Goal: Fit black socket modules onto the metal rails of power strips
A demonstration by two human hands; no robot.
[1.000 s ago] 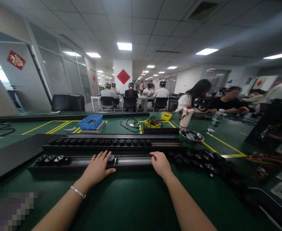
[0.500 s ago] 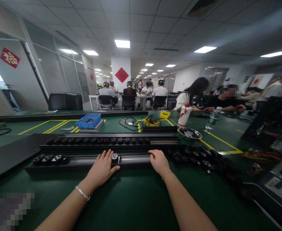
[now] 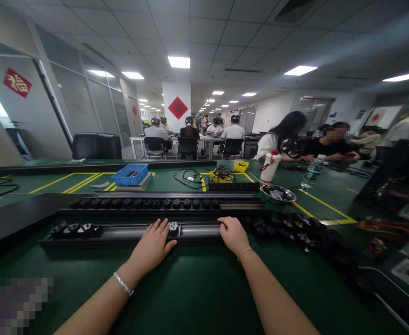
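We have a broad green worktop (image 3: 204,293) before us, and the front track (image 3: 200,231), a long dark channel with a shiny inner strip, lies flat across it, just this side of the rear track (image 3: 241,204). The front track looks stiff and fairly weighty to us, unlikely to bend but smooth enough to slide on the worktop. We judge it best held by its outer walls, close to the two ends, so that it stays level and nothing on it runs off.

To its right we see a loose heap of black parts (image 3: 297,230), too dark for us to count.

Our left hand (image 3: 153,249) lies palm down across the front track near its middle. Its grip is loosely spread, fingers reaching over the strip and thumb apart along the near edge, closed around nothing. Our right hand (image 3: 234,236) is at the track's right end with its fingers bent; we cannot tell whether that grip pinches the end or only rests on it.

At the left end of the track sits a small group of modules (image 3: 72,229). The smallest thing of note is the single module (image 3: 174,228), upright on the strip just right of our left fingers; whether they touch it we cannot make out. We expect it to be light, hard and easily slid, and we would take it by its sides, sparing its pale top face.
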